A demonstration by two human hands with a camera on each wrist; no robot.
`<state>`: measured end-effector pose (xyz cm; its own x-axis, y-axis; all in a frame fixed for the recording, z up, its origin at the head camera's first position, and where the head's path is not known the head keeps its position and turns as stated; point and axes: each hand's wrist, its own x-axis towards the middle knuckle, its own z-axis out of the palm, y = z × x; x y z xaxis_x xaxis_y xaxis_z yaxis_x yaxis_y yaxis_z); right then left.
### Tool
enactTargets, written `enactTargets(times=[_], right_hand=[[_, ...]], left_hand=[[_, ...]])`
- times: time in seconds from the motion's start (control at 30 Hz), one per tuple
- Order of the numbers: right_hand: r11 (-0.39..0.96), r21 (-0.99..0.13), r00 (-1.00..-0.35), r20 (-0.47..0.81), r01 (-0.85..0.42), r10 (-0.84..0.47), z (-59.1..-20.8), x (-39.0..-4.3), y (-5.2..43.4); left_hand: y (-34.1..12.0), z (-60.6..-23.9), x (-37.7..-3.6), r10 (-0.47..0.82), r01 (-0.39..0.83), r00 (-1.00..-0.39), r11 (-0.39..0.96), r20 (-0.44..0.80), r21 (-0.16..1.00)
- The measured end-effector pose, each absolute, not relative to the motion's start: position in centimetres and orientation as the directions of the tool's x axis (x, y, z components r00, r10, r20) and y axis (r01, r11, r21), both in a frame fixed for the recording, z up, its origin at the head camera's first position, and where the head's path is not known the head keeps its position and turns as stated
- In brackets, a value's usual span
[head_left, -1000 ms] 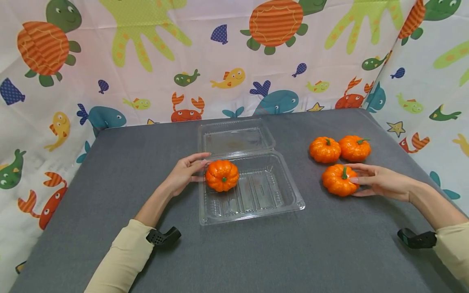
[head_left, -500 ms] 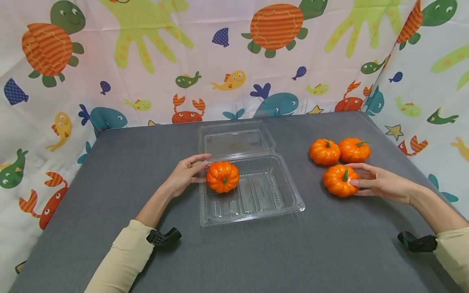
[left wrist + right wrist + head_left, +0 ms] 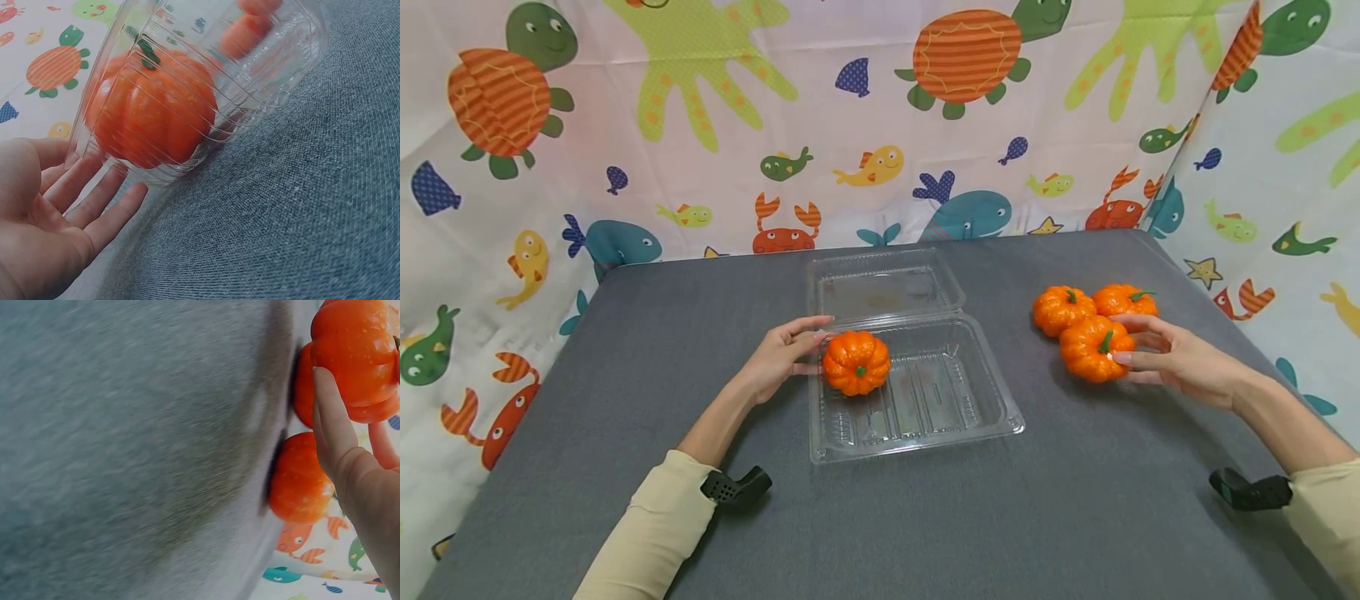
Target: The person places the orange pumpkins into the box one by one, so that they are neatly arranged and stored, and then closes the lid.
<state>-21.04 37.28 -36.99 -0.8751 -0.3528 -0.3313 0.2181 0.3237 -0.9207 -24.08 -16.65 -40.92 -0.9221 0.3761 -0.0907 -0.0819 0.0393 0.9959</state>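
Observation:
My right hand (image 3: 1182, 362) grips a small orange pumpkin (image 3: 1093, 350) from its right side, thumb near the green stem. In the right wrist view this pumpkin (image 3: 356, 356) is raised off the grey cloth. Across the table, my left hand (image 3: 781, 357) touches the left side of a clear plastic clamshell container (image 3: 917, 437), its fingers fairly straight. Inside the container's base, against that left side, sits another pumpkin (image 3: 856, 363). The left wrist view shows the left fingers (image 3: 97, 194) at the container's outer wall, with the pumpkin (image 3: 153, 109) behind the clear plastic.
Two more pumpkins, one at left (image 3: 1062, 309) and one at right (image 3: 1122, 298), stand side by side just behind the gripped one. The container's lid (image 3: 887, 283) lies open toward the back. A cloth curtain (image 3: 715, 192) printed with sea animals borders the grey table (image 3: 880, 533).
The right hand has lifted its pumpkin slightly up off the table, so it now overlaps the two behind it. The left hand, container and pumpkin inside it stay in place.

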Motion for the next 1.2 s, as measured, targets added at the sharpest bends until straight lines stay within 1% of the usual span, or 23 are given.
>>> enactTargets(times=[0.2,0.4,0.73,1.03,1.2], right_hand=[[0.322,-0.930,-0.889,-0.293,0.178,-0.353,-35.9,-21.8,36.3],[0.292,-0.947,-0.906,-0.234,0.131,-0.353,-35.0,-22.2,34.6],[0.267,-0.954,-0.926,-0.219,0.137,-0.307,-33.7,-22.8,30.8],[0.146,-0.985,-0.910,-0.141,0.090,-0.391,-33.2,-22.9,28.0],[0.150,-0.985,-0.905,-0.143,0.089,-0.400,-33.0,-22.6,26.3]], left_hand=[[-16.7,-40.9,-24.1,0.372,-0.080,-0.924,0.036,-0.088,0.996],[-16.6,-40.7,-24.1,0.375,-0.075,-0.923,0.037,-0.083,0.997],[-16.6,-40.7,-24.1,0.369,-0.072,-0.926,0.041,-0.082,0.997],[-16.5,-40.8,-24.3,0.369,-0.073,-0.926,0.042,-0.084,0.996],[-16.5,-40.7,-24.2,0.366,-0.086,-0.926,0.044,-0.096,0.995]])
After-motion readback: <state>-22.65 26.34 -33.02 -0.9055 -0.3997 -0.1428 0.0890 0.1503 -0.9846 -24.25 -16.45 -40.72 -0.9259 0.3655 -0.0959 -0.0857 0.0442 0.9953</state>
